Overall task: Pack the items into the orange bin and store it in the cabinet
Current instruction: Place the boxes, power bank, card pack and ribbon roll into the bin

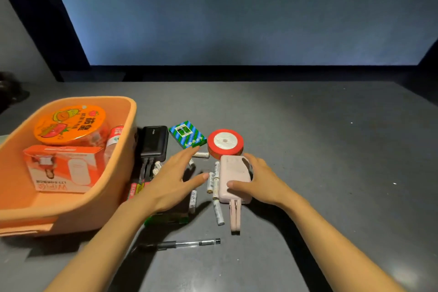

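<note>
1. The smooth pink power bank (233, 179), a rounded block with a looped strap, is grasped by the right hand (263, 181).
2. The left hand (171, 179) is spread open above small white batteries (218, 212).
3. The soft orange bin (78, 204) stands at the left on the matte grey table (320, 149) and holds a box (62, 168).
4. A big dim screen (237, 12) is seen behind.

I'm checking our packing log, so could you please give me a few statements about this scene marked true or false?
1. The right hand grips the pink power bank. True.
2. The black power bank lies inside the orange bin. False: it lies on the table beside the bin.
3. The pen is in the left hand. False: it lies on the table, apart from the open hand.
4. The red tape roll sits behind the pink power bank. True.
</note>
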Demonstrator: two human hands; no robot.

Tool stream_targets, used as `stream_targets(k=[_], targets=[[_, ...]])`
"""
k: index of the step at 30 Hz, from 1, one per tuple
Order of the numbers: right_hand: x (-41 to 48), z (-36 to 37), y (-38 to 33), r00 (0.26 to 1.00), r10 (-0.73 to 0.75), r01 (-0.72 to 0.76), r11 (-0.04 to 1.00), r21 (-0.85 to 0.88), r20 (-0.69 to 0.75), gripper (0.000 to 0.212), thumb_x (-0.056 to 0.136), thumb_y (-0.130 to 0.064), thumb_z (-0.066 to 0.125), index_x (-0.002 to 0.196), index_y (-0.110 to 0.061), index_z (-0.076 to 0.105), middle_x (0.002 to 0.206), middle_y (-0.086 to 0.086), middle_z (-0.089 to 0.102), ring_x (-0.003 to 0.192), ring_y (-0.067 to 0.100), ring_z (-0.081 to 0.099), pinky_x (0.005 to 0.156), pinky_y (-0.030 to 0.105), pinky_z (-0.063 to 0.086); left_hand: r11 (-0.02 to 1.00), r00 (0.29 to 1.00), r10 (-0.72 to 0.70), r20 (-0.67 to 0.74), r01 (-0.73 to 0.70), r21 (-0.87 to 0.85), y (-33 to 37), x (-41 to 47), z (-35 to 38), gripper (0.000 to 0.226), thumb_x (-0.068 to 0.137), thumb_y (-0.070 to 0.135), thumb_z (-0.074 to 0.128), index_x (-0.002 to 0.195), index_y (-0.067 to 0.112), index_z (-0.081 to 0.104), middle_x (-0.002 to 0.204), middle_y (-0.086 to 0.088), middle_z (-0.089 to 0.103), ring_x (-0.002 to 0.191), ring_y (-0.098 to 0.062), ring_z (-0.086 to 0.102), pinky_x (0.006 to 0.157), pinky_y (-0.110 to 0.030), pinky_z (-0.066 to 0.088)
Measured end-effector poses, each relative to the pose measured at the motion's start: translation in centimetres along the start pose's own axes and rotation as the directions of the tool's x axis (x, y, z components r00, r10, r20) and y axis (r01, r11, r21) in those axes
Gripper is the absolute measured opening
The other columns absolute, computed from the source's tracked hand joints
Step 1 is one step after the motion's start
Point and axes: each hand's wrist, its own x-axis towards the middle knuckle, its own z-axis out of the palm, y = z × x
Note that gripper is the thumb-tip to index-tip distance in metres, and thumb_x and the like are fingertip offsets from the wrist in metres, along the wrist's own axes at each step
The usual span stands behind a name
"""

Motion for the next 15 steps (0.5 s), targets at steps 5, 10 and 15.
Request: stream_targets(k=[5,10,15], targets=[[1.7,4.3,-1.7,0.980,0.165,-0.172,0.984,-0.055,-0.114,0.117,0.060,-0.063,0.070,0.145,-0.033,-0.006,0.152,0.010,0.009,0.139,0.032,0.017,0.111,0.046,0.015,0.998,0.997,-0.065,-0.047,0.064,-0.016,-0.7,0.0,-2.1,0.080,0.075,0.068,0.043,0.143,0.033,0.021,0.153,0.004,0.023,0.138,-0.012,0.023,0.114,-0.038,0.019],[2.4,5.1,-1.8,0.956,0.181,-0.175,0.984,0.045,-0.233,0.116,0.061,-0.033,0.077,0.145,-0.030,-0.003,0.143,0.015,0.023,0.131,0.035,0.027,0.107,0.042,0.028,0.998,0.992,-0.044,-0.121,0.048,0.029,-1.2,-0.5,-3.9,0.078,0.076,0.063,0.044,0.143,0.029,0.023,0.151,0.003,0.027,0.133,-0.008,0.027,0.108,-0.026,0.020],[2.3,2.9,-3.2,0.955,0.131,-0.106,0.989,0.105,-0.267,0.107,0.060,-0.026,0.074,0.144,-0.033,0.008,0.136,0.011,0.043,0.120,0.035,0.043,0.100,0.047,0.038,0.998,0.978,-0.024,-0.208,0.036,0.053,-0.9,-1.9,-5.8,0.073,0.079,0.058,0.048,0.142,0.025,0.028,0.148,0.003,0.032,0.131,-0.003,0.027,0.110,-0.024,0.018]])
